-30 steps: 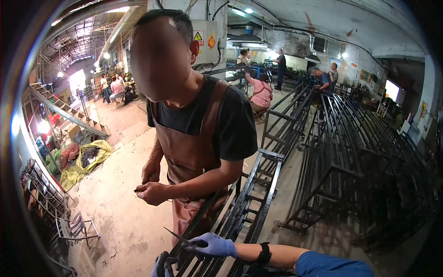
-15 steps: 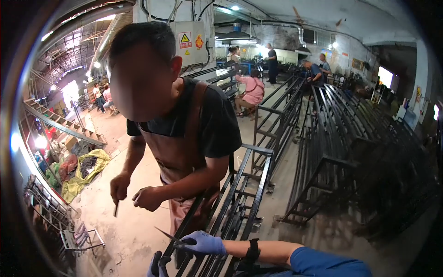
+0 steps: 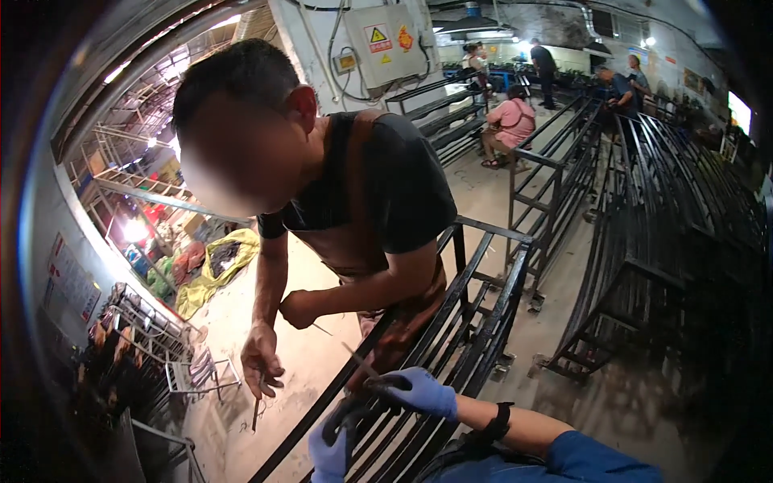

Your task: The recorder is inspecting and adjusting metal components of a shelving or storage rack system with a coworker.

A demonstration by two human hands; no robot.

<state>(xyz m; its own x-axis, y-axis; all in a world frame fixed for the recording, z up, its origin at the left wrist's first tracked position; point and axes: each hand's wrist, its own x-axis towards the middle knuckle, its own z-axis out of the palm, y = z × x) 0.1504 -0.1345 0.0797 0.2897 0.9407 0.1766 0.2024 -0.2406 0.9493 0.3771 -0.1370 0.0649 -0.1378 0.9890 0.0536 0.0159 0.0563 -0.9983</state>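
My right hand (image 3: 420, 393), in a blue glove with dark fingers, is closed on a thin grey pointed strip (image 3: 359, 359). Its tip points up and left, and whether it is a file or a blade cannot be made out. Close by on the left, my left hand (image 3: 328, 452) wears a matching glove. Its dark fingers are curled, and whatever they hold is hidden. Both hands are over a long black metal rack (image 3: 491, 233). Across it a person (image 3: 378, 185) in a brown apron leans in, with a short dark rod (image 3: 255, 414) below one hand.
More long black racks (image 3: 620, 314) stand to the right. Behind the person, a yellow sheet (image 3: 211, 278) lies on the floor (image 3: 310, 374). Metal frames (image 3: 193, 374) are stacked at the left. Several people work at the back, one in pink (image 3: 514, 121) seated.
The whole view has shifted and tilted, so the scene sits further right. The person's hand with the rod has dropped and its fingers have loosened. My right hand still grips the strip.
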